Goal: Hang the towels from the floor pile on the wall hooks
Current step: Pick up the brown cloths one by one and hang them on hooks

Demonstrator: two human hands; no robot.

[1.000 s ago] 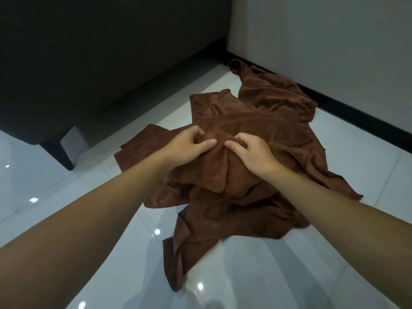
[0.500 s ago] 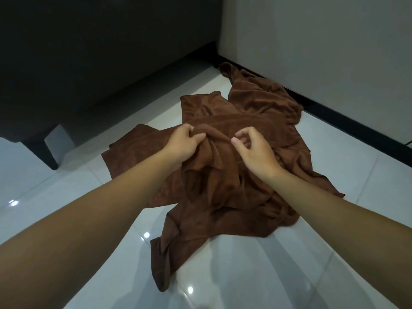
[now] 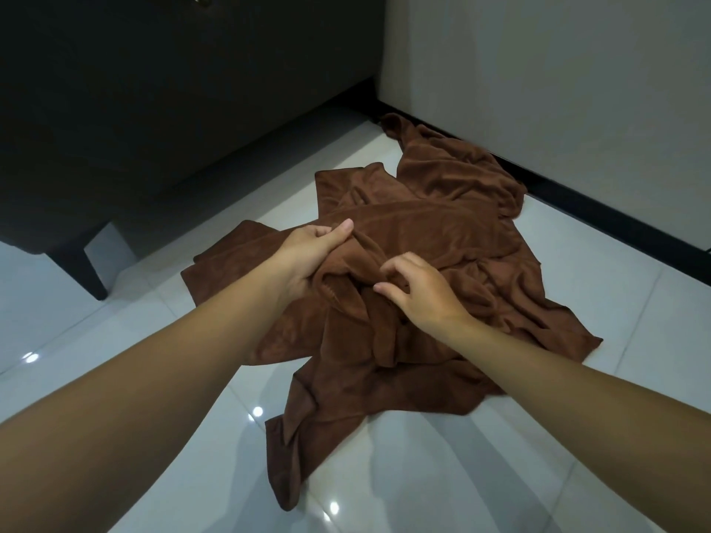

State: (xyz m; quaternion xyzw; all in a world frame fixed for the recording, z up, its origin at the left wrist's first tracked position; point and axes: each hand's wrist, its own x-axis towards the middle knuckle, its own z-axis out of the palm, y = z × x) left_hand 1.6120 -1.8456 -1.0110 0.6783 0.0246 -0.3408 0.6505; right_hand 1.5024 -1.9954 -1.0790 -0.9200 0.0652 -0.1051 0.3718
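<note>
Right hand [image 3: 419, 298] has let go, grip apart; left hand [image 3: 307, 255] clamps towel pile [image 3: 442, 232], stretched toward wall [image 3: 558, 90].

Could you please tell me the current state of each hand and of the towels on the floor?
left hand: grips a bunched fold of the towel pile.
right hand: fingers curled over the pile, grip unclear.
towel pile: crumpled, lying on the floor, one fold gathered up.

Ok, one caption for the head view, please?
Left hand grips a fold of the brown towel pile; right hand poised beside it.
</note>
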